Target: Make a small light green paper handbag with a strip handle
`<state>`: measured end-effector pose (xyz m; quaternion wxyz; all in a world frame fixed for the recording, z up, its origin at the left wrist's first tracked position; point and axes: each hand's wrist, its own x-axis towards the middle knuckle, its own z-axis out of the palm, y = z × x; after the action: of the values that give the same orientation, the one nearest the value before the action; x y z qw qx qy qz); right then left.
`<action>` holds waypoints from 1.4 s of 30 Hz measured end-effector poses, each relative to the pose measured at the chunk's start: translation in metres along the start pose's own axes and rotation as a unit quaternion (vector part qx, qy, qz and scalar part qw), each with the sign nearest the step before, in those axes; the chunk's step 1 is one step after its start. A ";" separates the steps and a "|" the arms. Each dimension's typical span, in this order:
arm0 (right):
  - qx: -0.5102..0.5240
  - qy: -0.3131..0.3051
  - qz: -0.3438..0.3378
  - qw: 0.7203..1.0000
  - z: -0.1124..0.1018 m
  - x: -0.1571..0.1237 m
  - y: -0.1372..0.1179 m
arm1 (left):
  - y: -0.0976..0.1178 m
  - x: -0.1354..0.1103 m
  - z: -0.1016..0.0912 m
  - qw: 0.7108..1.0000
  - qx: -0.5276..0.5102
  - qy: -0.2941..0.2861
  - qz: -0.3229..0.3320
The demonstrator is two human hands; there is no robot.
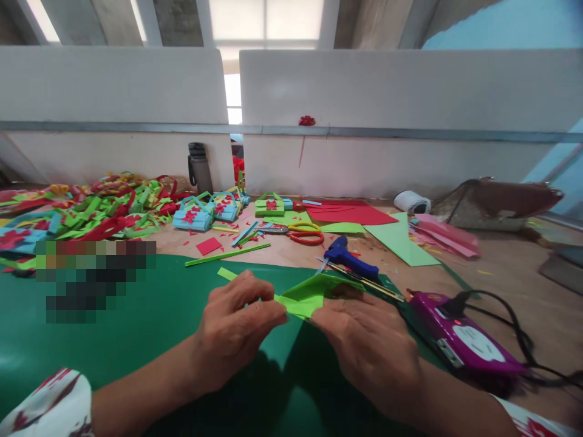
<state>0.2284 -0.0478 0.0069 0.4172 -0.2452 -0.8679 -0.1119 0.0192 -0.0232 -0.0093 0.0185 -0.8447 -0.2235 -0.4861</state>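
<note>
Between my hands is a folded piece of bright green paper (pixel 310 294), held just above the green mat (pixel 182 340). My left hand (pixel 239 331) pinches a narrow green paper strip (pixel 226 274), whose loose end sticks out beyond the knuckles. At the paper's left edge, the fingertips meet the strip's other end. My right hand (pixel 368 346) is closed on the folded paper, its thumb in front and the other fingers partly hidden behind. Just beyond the paper lies a blue glue gun (pixel 350 258), beside a thin metal-and-yellow tool (pixel 364 279).
Red-and-yellow-handled scissors (pixel 306 233), red paper sheets (pixel 348 212) and small paper bags (pixel 194 215) lie beyond the mat. A purple power box (pixel 464 334) with black cables sits right. Cut strips heap at left (pixel 109 209), near a dark bottle (pixel 199 169). White panels (pixel 387 91) stand behind.
</note>
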 end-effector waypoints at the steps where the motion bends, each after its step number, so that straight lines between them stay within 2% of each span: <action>1: -0.001 -0.001 0.001 1.000 0.000 0.000 0.000 | 0.000 0.000 0.000 1.000 -0.004 0.008 0.000; 6: -0.007 0.018 -0.008 1.000 0.002 0.001 0.000 | 0.001 0.000 0.002 0.999 0.028 0.027 0.016; 17: -0.029 0.002 -0.027 0.999 0.002 0.004 -0.003 | 0.006 -0.001 0.003 0.994 0.087 -0.010 0.061; 23: -0.033 -0.007 -0.031 0.999 0.001 0.001 0.001 | 0.006 -0.001 0.003 0.995 0.084 -0.020 0.057; 25: -0.043 -0.007 -0.027 0.999 0.001 0.000 0.003 | 0.004 0.000 0.002 0.998 0.056 -0.014 0.029; 27: -0.056 -0.003 -0.032 0.998 0.001 0.001 0.004 | 0.004 0.001 0.000 0.999 0.013 -0.014 -0.041; 29: -0.060 -0.018 -0.054 0.997 0.003 0.001 0.004 | 0.004 0.004 0.000 0.992 -0.028 -0.043 -0.120; 31: -0.046 -0.041 -0.077 0.995 0.005 0.001 0.004 | 0.004 0.007 0.003 0.980 -0.056 -0.098 -0.167; 33: -0.020 -0.051 -0.076 0.996 0.008 0.000 0.004 | 0.004 0.009 0.006 0.969 -0.072 -0.148 -0.182; 35: 0.001 -0.039 -0.049 0.998 0.011 -0.002 0.005 | 0.003 0.011 0.008 0.964 -0.078 -0.171 -0.190; 42: 0.046 0.019 0.057 0.997 0.019 -0.003 0.001 | 0.006 0.011 0.005 0.953 -0.107 -0.147 -0.243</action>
<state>0.2174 -0.0398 -0.0073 0.4504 -0.2724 -0.8487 -0.0525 0.0303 -0.0230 -0.0022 -0.2234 -0.8238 -0.3691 -0.3678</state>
